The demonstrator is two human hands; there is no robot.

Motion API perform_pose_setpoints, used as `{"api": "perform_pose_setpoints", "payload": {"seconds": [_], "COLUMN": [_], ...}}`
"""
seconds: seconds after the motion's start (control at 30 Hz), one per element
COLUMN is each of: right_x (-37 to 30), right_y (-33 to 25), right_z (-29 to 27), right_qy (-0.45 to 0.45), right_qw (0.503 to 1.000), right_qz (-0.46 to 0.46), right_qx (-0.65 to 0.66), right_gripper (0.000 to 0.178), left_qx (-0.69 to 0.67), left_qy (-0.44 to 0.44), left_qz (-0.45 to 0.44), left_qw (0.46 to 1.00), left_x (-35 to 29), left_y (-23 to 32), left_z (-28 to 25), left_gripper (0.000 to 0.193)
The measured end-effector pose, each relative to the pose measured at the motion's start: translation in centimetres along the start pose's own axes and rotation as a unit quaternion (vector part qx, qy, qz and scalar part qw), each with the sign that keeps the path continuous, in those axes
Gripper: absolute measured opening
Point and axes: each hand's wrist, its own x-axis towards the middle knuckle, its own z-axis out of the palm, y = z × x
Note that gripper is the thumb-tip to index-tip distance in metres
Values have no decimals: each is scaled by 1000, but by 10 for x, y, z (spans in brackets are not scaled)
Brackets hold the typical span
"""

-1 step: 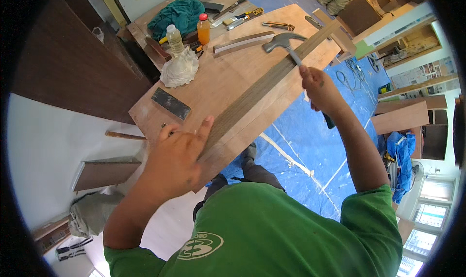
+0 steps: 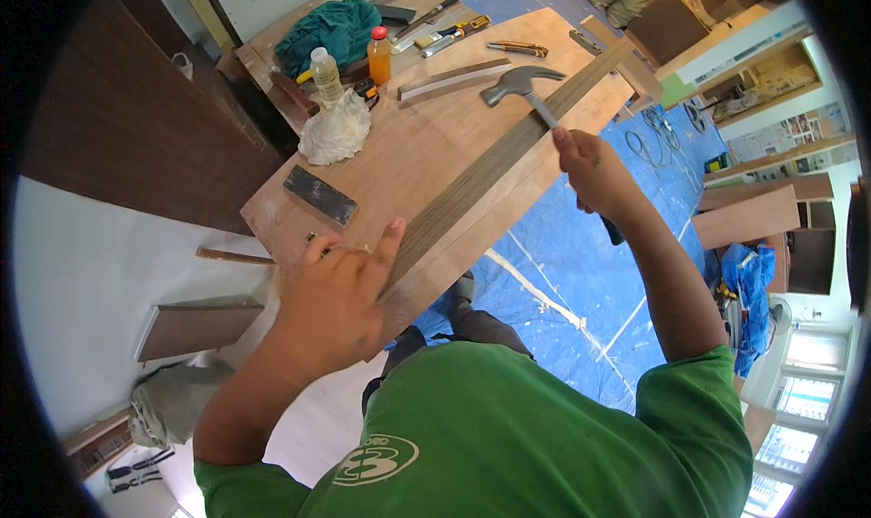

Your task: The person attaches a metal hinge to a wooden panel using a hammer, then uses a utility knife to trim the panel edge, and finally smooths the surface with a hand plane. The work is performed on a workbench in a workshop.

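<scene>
In my right hand [image 2: 594, 169] is a claw hammer [image 2: 519, 84], gripped by its handle. Its grey head is over the far half of a long grey-brown wooden strip [image 2: 472, 191], and the dark butt of its handle shows below my fist. The strip lies at a slant along the edge of a plywood worktop [image 2: 435, 151]. Over its near end is my left hand [image 2: 336, 300], with the index finger stretched along the strip and the other fingers bent. My thumb is hidden. A small dark thing shows by the bent fingers, too small to name. A black sanding block [image 2: 319, 194] lies just beyond that hand.
Farther back are a crumpled white cloth [image 2: 336, 130], a clear bottle [image 2: 325, 72], an orange bottle [image 2: 379, 57], a short curved wooden piece [image 2: 454, 81], a utility knife [image 2: 517, 48], a brush [image 2: 435, 39] and a green cloth [image 2: 328, 33]. Blue sheeting [image 2: 562, 273] covers the floor.
The hammer and my right hand have shifted slightly left. My left hand has moved a little to the right at the strip's near end.
</scene>
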Motion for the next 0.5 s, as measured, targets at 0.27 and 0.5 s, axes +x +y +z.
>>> {"api": "perform_pose_setpoints", "payload": {"seconds": [0.27,0.5], "right_x": [-31,33], "right_y": [-11,-13], "right_z": [29,-22], "right_qy": [26,65], "right_qw": [993,993], "right_qz": [-70,12], "right_qx": [-91,-95], "right_gripper": [57,61], "left_qx": [14,17], "left_qy": [27,39], "left_qz": [26,39], "left_qw": [999,998], "left_x": [-10,-2], "left_y": [7,3], "left_z": [5,8], "left_gripper": [90,88]}}
